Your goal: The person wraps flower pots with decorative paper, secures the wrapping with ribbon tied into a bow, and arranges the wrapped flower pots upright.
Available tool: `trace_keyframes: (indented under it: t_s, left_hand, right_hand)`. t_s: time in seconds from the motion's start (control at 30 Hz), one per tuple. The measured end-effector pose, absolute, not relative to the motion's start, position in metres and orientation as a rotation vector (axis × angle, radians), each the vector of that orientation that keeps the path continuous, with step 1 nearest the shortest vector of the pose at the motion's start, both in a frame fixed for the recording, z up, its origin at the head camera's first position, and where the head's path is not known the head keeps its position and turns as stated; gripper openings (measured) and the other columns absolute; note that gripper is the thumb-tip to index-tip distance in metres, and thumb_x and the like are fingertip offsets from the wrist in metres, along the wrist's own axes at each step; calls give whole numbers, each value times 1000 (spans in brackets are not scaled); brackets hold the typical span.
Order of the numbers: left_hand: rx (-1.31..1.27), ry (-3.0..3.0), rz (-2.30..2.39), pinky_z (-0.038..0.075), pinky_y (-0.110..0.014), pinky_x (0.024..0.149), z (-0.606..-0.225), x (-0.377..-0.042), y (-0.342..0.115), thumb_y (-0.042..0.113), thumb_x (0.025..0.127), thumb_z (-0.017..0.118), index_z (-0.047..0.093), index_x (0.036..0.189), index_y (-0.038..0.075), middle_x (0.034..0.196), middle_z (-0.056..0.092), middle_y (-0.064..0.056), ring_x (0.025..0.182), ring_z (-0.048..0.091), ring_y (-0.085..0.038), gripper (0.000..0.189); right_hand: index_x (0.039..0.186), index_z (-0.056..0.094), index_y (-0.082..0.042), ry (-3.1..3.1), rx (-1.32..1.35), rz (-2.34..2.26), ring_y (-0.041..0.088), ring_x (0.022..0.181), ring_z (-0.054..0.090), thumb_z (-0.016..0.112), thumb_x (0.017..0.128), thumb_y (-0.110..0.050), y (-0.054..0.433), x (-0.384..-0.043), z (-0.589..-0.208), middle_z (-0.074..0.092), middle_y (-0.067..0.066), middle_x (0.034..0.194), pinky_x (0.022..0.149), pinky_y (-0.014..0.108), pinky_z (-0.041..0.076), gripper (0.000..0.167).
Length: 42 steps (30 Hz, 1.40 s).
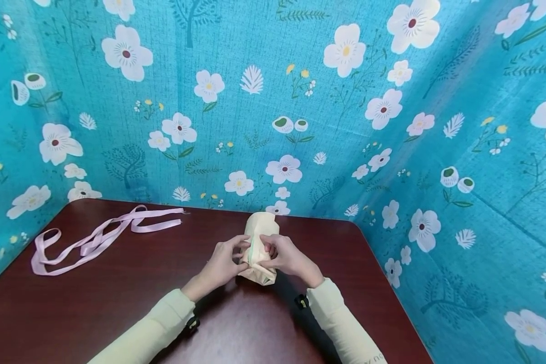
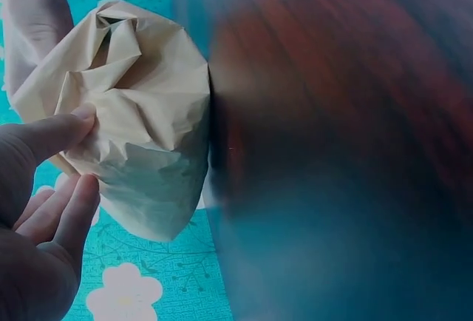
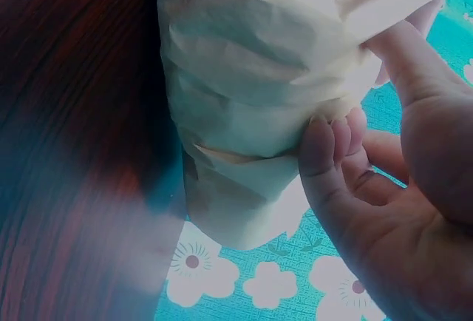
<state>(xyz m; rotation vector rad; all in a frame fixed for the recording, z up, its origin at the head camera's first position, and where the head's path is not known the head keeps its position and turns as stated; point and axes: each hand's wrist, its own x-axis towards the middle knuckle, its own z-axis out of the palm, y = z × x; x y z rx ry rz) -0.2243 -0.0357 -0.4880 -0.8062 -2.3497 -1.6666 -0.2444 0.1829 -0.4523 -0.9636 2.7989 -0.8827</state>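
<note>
Paper (image 1: 257,243), wrapped into a crumpled bundle, sits on the table (image 1: 132,298) between two hands: the left (image 1: 219,262) pinches its side with thumb and fingers, the right (image 1: 291,258) grips the opposite side, fingers curled. Those loose folds could spring apart if either grip slackens; hard pulling might tear them

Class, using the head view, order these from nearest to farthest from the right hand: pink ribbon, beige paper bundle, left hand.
1. Beige paper bundle: held by the right hand itself.
2. Left hand: on the bundle's left side.
3. Pink ribbon: farther left on the table.
</note>
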Motion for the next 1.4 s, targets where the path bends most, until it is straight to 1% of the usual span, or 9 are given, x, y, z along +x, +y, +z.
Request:
trace_keyframes:
  t_s: [0.2,0.43,0.6,0.73,0.83,0.97,1.13,1.27,1.4]
  left_hand:
    - [-833,-2377,-1608,60,-33,83,-491,-222,-35,-16,71,81,59,132,-5,115,72,-20,108,70,-31,65]
    - [-1017,-2388,-1416,61,-31,79,-485,-229,-43,-13,72,82,60,134,-4,114,67,-15,103,68,-28,66]
    - [-1175,-2494,-1306,57,-36,92,-477,-234,-54,-1,78,76,61,135,-4,119,58,-10,110,60,-22,59]
    - [-1149,-2557,-1210,49,-39,95,-474,-236,-55,12,84,75,67,130,-2,128,51,-13,116,52,-25,48]
    - [-1099,-2534,-1138,50,-41,95,-472,-240,-50,18,91,76,70,126,0,132,50,-18,117,52,-29,40]
    - [-1127,-2547,-1030,52,-44,100,-468,-243,-46,23,91,79,67,132,2,147,50,-22,130,54,-34,48]
    - [-1217,-2658,-985,45,-46,109,-465,-244,-47,27,95,73,61,138,3,161,37,-18,146,41,-34,51]
    - [-1263,-2690,-887,40,-45,114,-462,-243,-48,33,96,72,61,139,5,163,36,-10,152,30,-31,53]
    - [-1287,-2684,-829,41,-45,113,-463,-241,-46,34,94,73,67,134,7,159,42,-9,152,31,-29,48]
  right_hand:
    - [134,61,2,2789,-965,-875,5,66,52,86,81,-10,184,-242,-453,55,-1,81,61,20,49,59]
    - [106,66,-10,2862,-1003,-799,5,63,48,90,78,-21,176,-245,-450,50,-3,74,57,19,43,38]
    - [91,62,-10,2909,-1004,-721,5,63,45,92,76,-24,171,-248,-449,48,-5,73,56,18,41,36]
    - [94,65,-7,2903,-984,-713,5,64,45,91,76,-21,169,-247,-448,49,-4,74,56,18,41,35]
    - [97,66,-8,2912,-989,-708,5,64,46,91,77,-21,168,-248,-447,49,-3,75,56,18,41,35]
    - [100,65,-9,2926,-1038,-712,6,64,46,89,79,-24,169,-250,-447,48,-3,73,55,18,40,35]
    - [102,64,-11,2900,-1073,-785,5,61,46,88,80,-27,172,-252,-450,48,-3,71,53,18,42,37]
    - [119,65,-12,2851,-1125,-847,9,64,54,87,82,-28,177,-250,-451,53,-2,75,57,20,48,46]
    - [135,60,-5,2738,-1074,-997,17,77,65,85,84,-15,189,-240,-449,61,2,90,70,24,58,57]
